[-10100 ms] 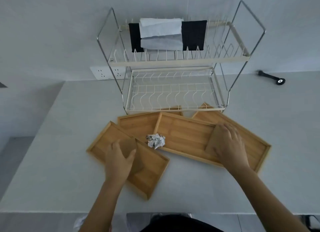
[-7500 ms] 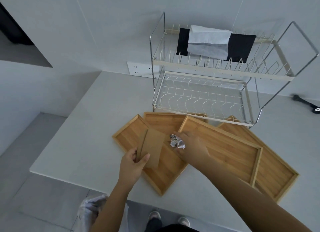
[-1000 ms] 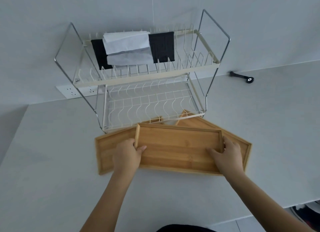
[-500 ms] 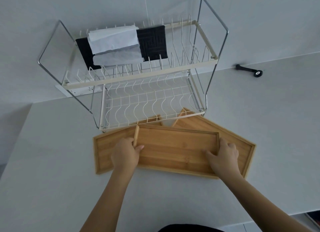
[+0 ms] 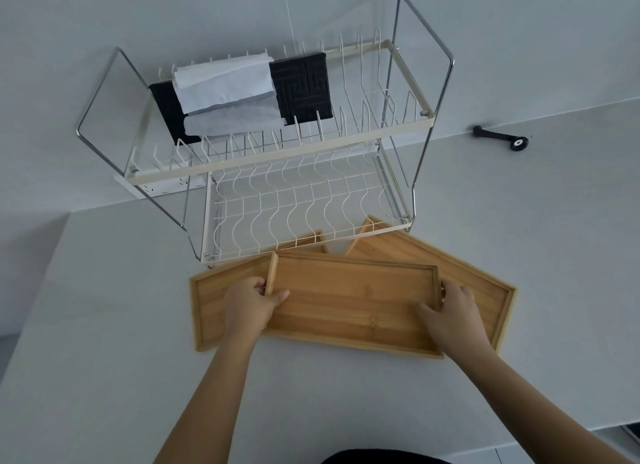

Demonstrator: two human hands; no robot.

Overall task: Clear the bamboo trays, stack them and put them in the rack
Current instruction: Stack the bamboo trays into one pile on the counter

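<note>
Your left hand [image 5: 251, 306] grips the left short wall of the top bamboo tray [image 5: 349, 304], thumb inside on its floor and fingers wrapped around the outside of the rim. Your right hand [image 5: 453, 316] is closed on the right end of that tray, thumb inside near the corner and fingers over the right wall. This tray sits at the centre of the frame, lying across two others: a second tray [image 5: 209, 307] sticks out to the left below it, and a third tray [image 5: 485, 283] fans out to the right at an angle. All three appear bare inside. They rest on the pale tabletop [image 5: 104, 325]. Just above them in the frame stands the two-tier wire rack [image 5: 301, 200], its lower tier bare, its upper tier carrying a black mat [image 5: 304, 85] with a folded white cloth [image 5: 225, 82] over it. At the right edge, well apart, lies a small black tool [image 5: 502, 136].
</note>
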